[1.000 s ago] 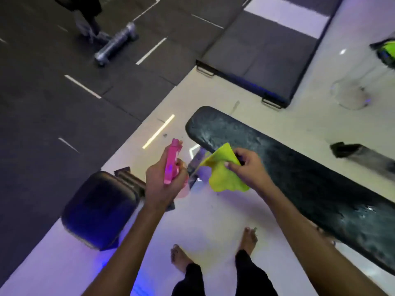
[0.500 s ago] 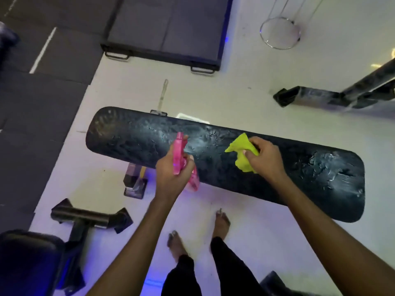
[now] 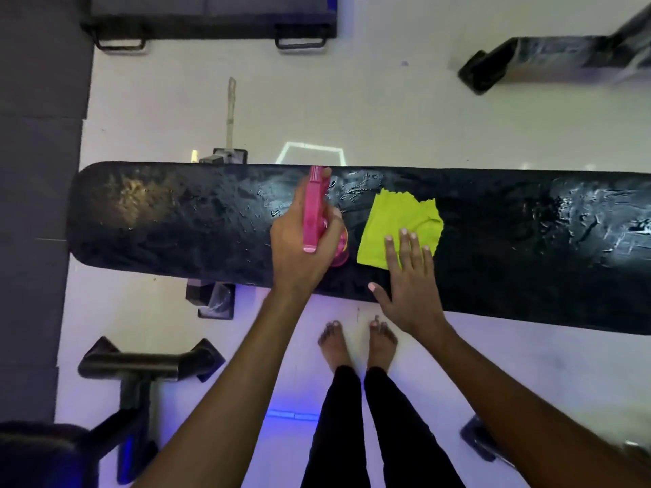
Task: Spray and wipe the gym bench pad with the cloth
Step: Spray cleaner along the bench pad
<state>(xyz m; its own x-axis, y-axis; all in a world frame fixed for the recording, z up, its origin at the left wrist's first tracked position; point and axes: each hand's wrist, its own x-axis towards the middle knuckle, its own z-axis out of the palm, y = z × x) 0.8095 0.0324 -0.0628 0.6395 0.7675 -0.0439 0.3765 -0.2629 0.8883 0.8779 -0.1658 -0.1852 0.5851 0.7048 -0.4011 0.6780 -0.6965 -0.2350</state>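
- Nearest the camera stood two bare feet (image 3: 357, 341) on the pale floor (image 3: 352, 110), dark trousers above them, right up against the near edge of the bench pad (image 3: 176, 220).
- Low on the left a black metal frame (image 3: 141, 364) sat beside the feet, well clear of both arms.
- The left hand (image 3: 299, 248) was wrapped tight around the pink spray bottle (image 3: 315, 213), held over the middle of the black surface; the bottle's lower body was mostly hidden behind the fingers.
- Just right of it, the right hand (image 3: 410, 280) lay flat and open, fingertips pressing the near edge of the yellow-green cloth (image 3: 401, 223).
- The cloth lay spread on the pad, where half a second before it was bunched up in that hand's grip above the surface.
- Wet, glossy streaks showed on the pad's right stretch, whose far right end ran out of the picture.
- Beyond the pad, a dark mat (image 3: 211, 15) with handles was cut off at the top, and a blurred black bar (image 3: 549, 61) lay top right.
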